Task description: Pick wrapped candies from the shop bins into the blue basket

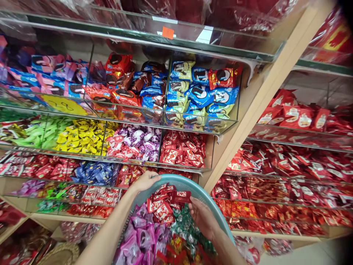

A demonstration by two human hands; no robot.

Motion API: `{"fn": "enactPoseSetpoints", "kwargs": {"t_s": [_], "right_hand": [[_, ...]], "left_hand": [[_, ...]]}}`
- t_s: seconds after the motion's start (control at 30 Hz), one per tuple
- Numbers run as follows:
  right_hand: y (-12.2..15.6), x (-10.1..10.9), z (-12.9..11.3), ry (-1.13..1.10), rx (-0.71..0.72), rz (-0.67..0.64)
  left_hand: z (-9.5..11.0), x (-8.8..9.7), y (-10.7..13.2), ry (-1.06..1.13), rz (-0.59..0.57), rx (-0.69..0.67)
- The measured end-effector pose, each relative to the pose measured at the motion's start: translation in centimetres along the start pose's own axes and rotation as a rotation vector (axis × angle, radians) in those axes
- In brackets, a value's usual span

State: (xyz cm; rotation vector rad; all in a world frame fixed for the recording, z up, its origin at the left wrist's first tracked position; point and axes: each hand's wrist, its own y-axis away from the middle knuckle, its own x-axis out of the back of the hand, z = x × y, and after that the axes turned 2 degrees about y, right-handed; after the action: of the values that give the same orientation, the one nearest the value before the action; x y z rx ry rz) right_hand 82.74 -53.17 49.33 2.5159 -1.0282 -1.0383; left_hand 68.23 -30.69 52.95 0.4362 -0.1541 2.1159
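A round teal plastic basket (pixel 216 208) is in front of me, tilted in view, with wrapped candies inside. My left hand (pixel 147 181) grips its rim at the upper left, fingers partly hidden behind the edge. Inside the basket, my right hand (pixel 202 217) has its fingers curled, with a red wrapped candy (pixel 182 196) at the fingertips. More red candies (pixel 162 211) lie beside it. Purple-wrapped candies (pixel 145 239) fill the left side, and green-wrapped candies (pixel 182 222) sit under my right hand. Red-and-gold candies (pixel 176 254) show at the bottom edge.
Glass-fronted shelves (pixel 132 158) hold candies in compartments, with red candies (pixel 183 149) just above the basket. Blue snack packets (pixel 201 94) fill a higher shelf. A slanting wooden post (pixel 248 132) divides this rack from shelves of red packets (pixel 296 116). A yellow price tag (pixel 64 105) hangs left.
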Motion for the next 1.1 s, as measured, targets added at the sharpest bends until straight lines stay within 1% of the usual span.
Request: {"fn": "enactPoseSetpoints", "kwargs": {"t_s": [0.13, 0.27, 0.4, 0.53, 0.7, 0.9, 1.1], "right_hand": [[-0.6, -0.3, 0.0, 0.032, -0.006, -0.008], [-1.4, -0.7, -0.2, 0.059, -0.003, 0.037], [-2.3, -1.1, 0.2, 0.01, -0.022, 0.067], [-2.8, -1.3, 0.7, -0.024, -0.014, 0.056], [-2.3, -1.4, 0.6, -0.005, 0.02, 0.005], [-1.3, -1.5, 0.2, 0.022, 0.053, -0.029], [-0.8, -1.2, 0.1, 0.109, 0.066, 0.01]], "left_hand": [[0.1, 0.1, 0.1, -0.017, -0.002, -0.006], [0.2, 0.0, 0.1, -0.012, 0.003, -0.005], [0.0, -0.1, 0.2, 0.001, 0.015, 0.006], [-0.3, 0.1, 0.1, -0.013, 0.015, 0.009], [-0.6, 0.2, -0.2, -0.009, -0.005, -0.015], [-0.4, 0.1, -0.1, 0.014, 0.009, -0.002], [-0.4, 0.1, 0.0, 0.032, 0.03, 0.022]]}}
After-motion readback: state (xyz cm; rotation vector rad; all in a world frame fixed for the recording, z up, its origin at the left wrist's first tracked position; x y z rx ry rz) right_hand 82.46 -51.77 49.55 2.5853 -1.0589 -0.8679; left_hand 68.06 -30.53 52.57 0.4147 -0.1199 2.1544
